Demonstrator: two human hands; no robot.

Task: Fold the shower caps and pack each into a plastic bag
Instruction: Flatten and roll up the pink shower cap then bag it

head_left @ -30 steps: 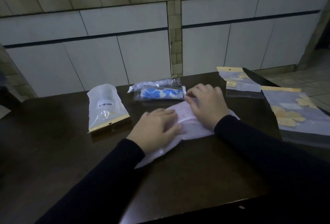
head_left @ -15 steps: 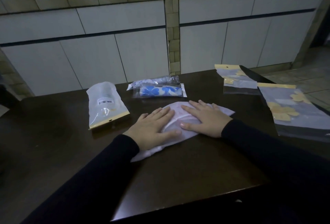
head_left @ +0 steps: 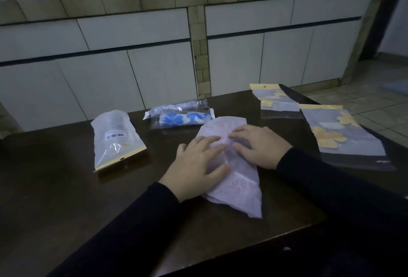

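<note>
Dim, bluish picture, soft throughout, with wide-angle bending at the edges.

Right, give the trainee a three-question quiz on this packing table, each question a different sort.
1. True or false: both the left hand and the right hand lie flat on the pale shower cap.
2. Which lies nearest the table's far right corner?
A. the barcoded bag
B. the blue-flowered roll
C. the yellow-topped bags
3. Fill in: the barcoded bag lies to the ___ of the hands.

Key: 1 true; 2 C; 3 left.
</note>
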